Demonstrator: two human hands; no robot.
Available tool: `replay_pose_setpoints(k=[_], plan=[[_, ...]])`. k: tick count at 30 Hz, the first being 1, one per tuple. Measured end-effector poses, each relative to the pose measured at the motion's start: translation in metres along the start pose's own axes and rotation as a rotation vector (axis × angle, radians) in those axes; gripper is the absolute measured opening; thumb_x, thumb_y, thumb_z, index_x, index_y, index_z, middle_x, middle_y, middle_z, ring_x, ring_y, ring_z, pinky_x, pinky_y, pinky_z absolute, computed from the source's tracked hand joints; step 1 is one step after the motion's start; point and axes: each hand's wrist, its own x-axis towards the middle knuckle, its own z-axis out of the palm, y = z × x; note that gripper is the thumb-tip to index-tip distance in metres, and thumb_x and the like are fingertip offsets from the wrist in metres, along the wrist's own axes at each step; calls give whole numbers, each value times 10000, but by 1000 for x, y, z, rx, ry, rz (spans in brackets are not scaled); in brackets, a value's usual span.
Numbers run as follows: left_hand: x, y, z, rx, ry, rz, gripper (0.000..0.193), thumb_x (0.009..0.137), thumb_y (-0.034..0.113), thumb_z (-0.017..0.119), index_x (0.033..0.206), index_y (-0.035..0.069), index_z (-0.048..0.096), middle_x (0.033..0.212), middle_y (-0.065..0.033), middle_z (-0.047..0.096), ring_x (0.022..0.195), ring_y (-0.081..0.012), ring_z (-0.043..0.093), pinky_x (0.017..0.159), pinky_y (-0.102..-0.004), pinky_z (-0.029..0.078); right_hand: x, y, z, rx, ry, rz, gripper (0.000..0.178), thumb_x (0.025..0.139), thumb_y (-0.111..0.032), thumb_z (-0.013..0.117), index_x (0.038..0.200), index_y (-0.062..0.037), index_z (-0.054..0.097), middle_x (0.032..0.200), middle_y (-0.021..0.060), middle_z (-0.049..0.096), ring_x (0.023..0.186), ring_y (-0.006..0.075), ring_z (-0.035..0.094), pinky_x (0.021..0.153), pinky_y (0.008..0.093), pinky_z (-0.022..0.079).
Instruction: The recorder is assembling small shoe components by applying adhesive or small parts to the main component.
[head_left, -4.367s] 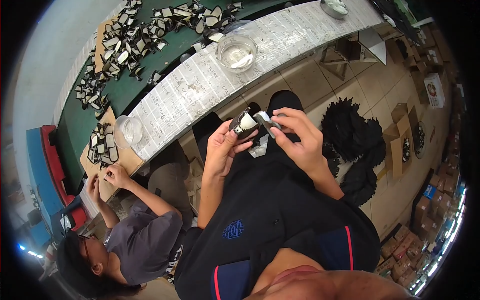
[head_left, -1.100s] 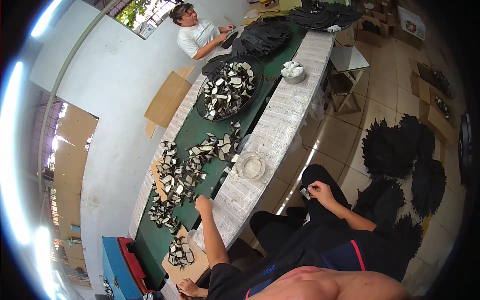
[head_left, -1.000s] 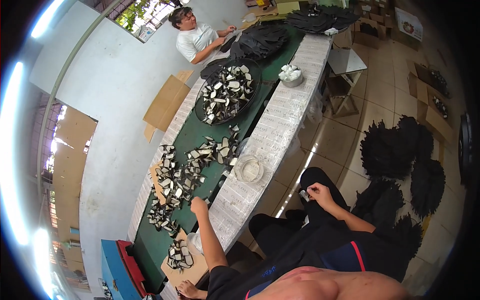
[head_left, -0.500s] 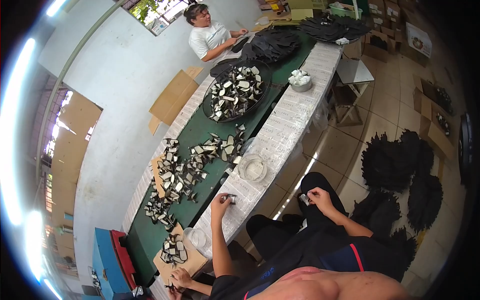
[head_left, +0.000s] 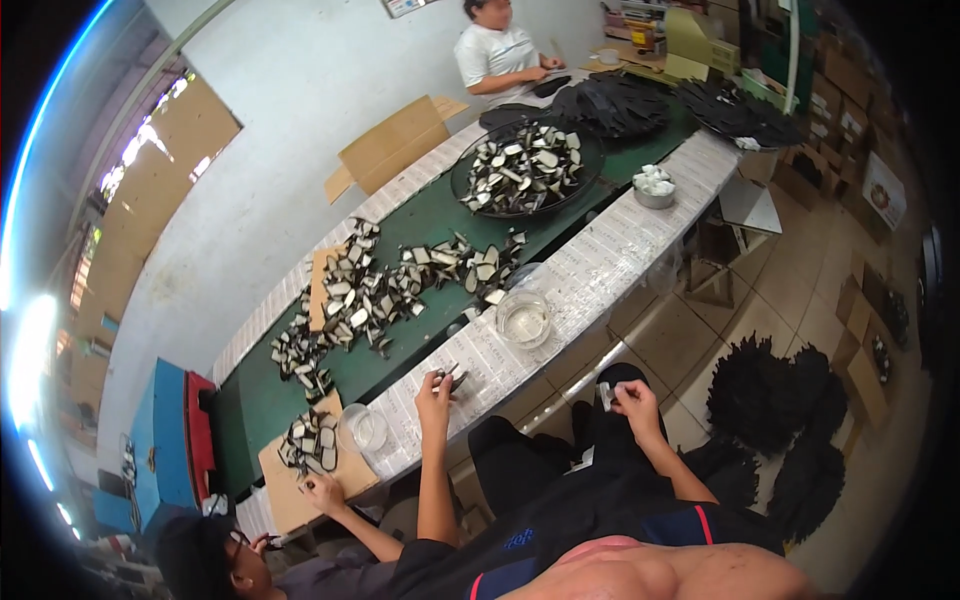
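My left hand (head_left: 434, 402) is above the near ledge of the bench, its fingers closed on a small dark piece (head_left: 457, 380) with a thin tip sticking out. My right hand (head_left: 637, 408) is over my thigh, pinching a small whitish piece (head_left: 606, 396). Both pieces are too small to name. Beyond my left hand, a clear round dish (head_left: 524, 343) rests on the ledge. Across the green bench top (head_left: 410, 325) lies a heap of small black pieces with pale faces (head_left: 352, 300).
A wide dark basket (head_left: 457, 188) holds more pale-faced pieces. Black flat pieces (head_left: 612, 103) are heaped beyond it, near a co-worker in white (head_left: 493, 58). Another co-worker's hand (head_left: 322, 494) is at a cardboard sheet (head_left: 275, 490) to my left. Black bundles (head_left: 765, 400) lie on the floor.
The whole view has shifted, bringing the left co-worker's head into the picture. The dark piece in my left hand now shows a thin tip. My right hand keeps its pinch on the whitish piece.
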Motion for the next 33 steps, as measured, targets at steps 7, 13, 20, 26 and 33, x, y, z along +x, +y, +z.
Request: replay_pose_setpoints(k=[7,13,20,26,33], plan=[[-45,78,31,-716,-60,-181,465,907,-30,610,1357,-2,496,1007,-109,638,758,-167,669,627,-270,554,-22,-150,89,-140,-223,-606,184,889,31,666,1069,29,627,1105,60,614,893,100,612,754,216,514],[-84,85,48,-965,-189,-282,358,912,58,672,1251,-10,578,1056,-72,661,914,-180,674,777,-316,595,-50,-184,136,-653,-411,-1056,250,807,42,742,1031,24,633,1128,175,625,941,262,664,801,319,550],[-119,91,39,-1102,-298,-339,312,894,65,702,1179,-25,612,1069,-84,673,931,-155,659,749,-297,588,-57,-157,140,-769,-504,-1194,324,763,-5,781,1053,6,637,1103,169,632,872,295,688,686,339,590],[-129,93,37,-1094,-329,-364,335,888,74,712,1190,-32,613,1073,-94,681,916,-153,662,744,-291,583,-62,-148,136,-845,-567,-1242,315,760,-30,787,1044,10,657,1099,168,637,863,284,690,692,334,590],[-128,92,37,-1083,-350,-347,333,885,62,712,1190,-32,617,1050,-94,688,889,-144,658,721,-275,569,-62,-148,138,-879,-614,-1259,328,751,-39,791,1050,8,663,1091,161,639,862,281,689,700,334,591]])
